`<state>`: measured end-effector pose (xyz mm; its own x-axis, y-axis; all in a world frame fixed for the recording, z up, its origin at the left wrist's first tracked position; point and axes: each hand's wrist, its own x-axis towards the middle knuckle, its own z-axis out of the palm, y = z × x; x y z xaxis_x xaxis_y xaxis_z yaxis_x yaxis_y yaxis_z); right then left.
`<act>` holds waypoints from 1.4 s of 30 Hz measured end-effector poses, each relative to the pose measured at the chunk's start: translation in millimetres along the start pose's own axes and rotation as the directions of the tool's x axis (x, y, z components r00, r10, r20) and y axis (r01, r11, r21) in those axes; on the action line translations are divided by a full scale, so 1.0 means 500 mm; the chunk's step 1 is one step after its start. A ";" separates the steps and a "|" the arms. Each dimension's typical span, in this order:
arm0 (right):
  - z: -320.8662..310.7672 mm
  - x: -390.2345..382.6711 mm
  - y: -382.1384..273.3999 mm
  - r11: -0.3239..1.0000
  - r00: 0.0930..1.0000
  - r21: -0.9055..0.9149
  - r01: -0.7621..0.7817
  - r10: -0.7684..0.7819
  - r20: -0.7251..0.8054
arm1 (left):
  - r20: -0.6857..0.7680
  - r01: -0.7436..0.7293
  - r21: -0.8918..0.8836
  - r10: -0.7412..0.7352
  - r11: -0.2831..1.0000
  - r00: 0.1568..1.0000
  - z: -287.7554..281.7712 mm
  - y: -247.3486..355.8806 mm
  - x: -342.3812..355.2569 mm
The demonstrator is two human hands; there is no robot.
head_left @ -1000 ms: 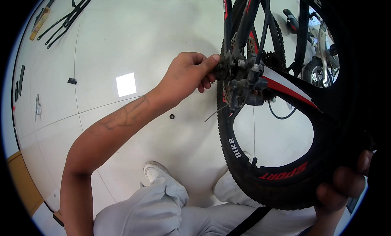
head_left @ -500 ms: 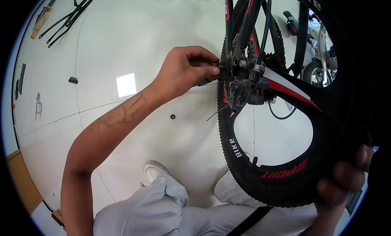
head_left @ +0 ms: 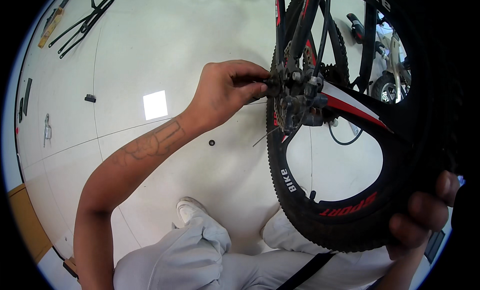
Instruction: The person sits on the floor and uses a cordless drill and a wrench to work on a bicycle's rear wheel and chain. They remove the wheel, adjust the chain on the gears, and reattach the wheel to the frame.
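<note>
A bicycle wheel (head_left: 345, 235) with a black tyre and red-and-white spokes stands in front of me on the right, joined to the bike frame (head_left: 305, 35). My left hand (head_left: 227, 90) pinches a small dark axle nut at the hub, thumb and fingers closed on it; most of the nut is hidden. Just right of those fingertips is the disc brake caliper (head_left: 295, 112), with a thin bare cable end poking out to the left. My right hand (head_left: 422, 217) grips the tyre at the lower right, its fingers wrapped over the tread.
On the tiled floor lie a small black ring (head_left: 212, 143), a black block (head_left: 90, 98), a silver bracket (head_left: 47, 130) and a black rack-like frame (head_left: 87, 25). Another bike (head_left: 390, 87) shows through the wheel. My shoe (head_left: 190, 208) is below.
My left hand has turned slightly at the wrist, still pinching at the hub. The wheel and my right hand have shifted only a little.
</note>
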<state>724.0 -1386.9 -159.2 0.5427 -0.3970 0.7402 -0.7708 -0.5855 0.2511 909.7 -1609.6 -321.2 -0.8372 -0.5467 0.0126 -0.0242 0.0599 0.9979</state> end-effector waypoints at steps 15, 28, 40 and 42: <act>-0.008 0.013 -0.005 1.000 0.990 -0.026 0.016 -0.012 0.142 | -0.011 0.027 0.138 -0.026 0.990 1.000 0.003 0.009 -0.001; -0.061 -0.007 0.001 0.998 0.963 -0.047 0.032 -0.018 0.268 | 0.027 0.225 -0.076 -0.224 0.971 0.974 0.008 0.017 0.013; -0.094 -0.013 0.001 0.997 0.925 -0.062 0.050 -0.023 0.379 | 0.099 0.234 0.050 -0.238 0.971 0.966 0.002 0.004 0.030; -0.100 -0.013 -0.002 0.997 0.917 -0.065 0.052 -0.022 0.397 | 0.100 0.236 0.041 -0.239 0.971 0.966 0.001 0.003 0.030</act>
<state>704.3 -1348.3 -133.2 0.6472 -0.6323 0.4259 -0.7618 -0.5581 0.3291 896.6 -1617.3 -319.5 -0.8576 -0.4586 -0.2330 -0.2437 -0.0367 0.9692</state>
